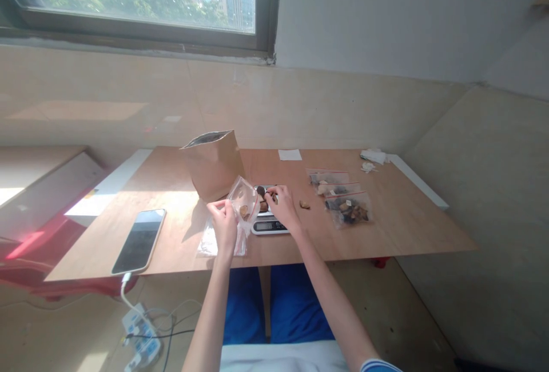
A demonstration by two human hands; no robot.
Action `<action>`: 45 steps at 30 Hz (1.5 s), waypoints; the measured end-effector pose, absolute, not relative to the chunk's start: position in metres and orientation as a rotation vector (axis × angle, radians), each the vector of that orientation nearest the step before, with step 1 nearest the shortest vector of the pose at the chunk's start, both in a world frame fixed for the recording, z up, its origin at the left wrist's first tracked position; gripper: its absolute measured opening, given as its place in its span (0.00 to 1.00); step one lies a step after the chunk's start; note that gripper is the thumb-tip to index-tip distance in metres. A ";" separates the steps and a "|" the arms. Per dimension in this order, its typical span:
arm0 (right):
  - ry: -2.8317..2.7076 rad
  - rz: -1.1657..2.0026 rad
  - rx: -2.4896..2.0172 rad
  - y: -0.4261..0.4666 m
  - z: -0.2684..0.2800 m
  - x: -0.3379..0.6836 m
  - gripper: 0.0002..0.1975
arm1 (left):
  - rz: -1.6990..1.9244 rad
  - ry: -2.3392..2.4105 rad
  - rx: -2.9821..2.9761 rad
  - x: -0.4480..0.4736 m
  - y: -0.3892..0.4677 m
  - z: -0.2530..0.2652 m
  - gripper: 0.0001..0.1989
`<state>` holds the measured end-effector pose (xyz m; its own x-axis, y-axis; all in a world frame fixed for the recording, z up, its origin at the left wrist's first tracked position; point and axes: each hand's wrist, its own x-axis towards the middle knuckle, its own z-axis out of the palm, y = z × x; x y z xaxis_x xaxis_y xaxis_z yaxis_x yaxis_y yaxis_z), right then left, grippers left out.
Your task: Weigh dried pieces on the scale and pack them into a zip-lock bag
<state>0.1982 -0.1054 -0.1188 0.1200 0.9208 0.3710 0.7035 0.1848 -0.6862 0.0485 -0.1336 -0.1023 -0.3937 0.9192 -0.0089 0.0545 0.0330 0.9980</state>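
Observation:
My left hand [223,220] holds a small clear zip bag [243,200] upright over the wooden table [398,229]; a few brown pieces sit inside the bag. My right hand [281,205] rests over the pan of a small digital scale [269,223], its fingertips pinching a dark brown piece [261,191] from the little pile there. A loose brown piece [304,205] lies just right of that hand.
An open brown paper bag [212,163] stands behind the scale. Three filled zip bags [343,196] lie to the right. A phone [139,240] on a charging cable lies at the left front edge. A paper slip [290,155] and white scraps [372,158] lie at the back.

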 end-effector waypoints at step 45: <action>-1.711 0.528 -1.297 -0.097 -0.086 0.173 0.11 | 1.430 1.601 0.898 0.044 -0.141 -0.112 0.06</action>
<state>0.1727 -0.0966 -0.0860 -0.0475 0.9168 0.3965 0.5335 0.3589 -0.7659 0.0436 -0.1410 -0.1119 -0.4351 0.8948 -0.1004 0.0010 0.1120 0.9937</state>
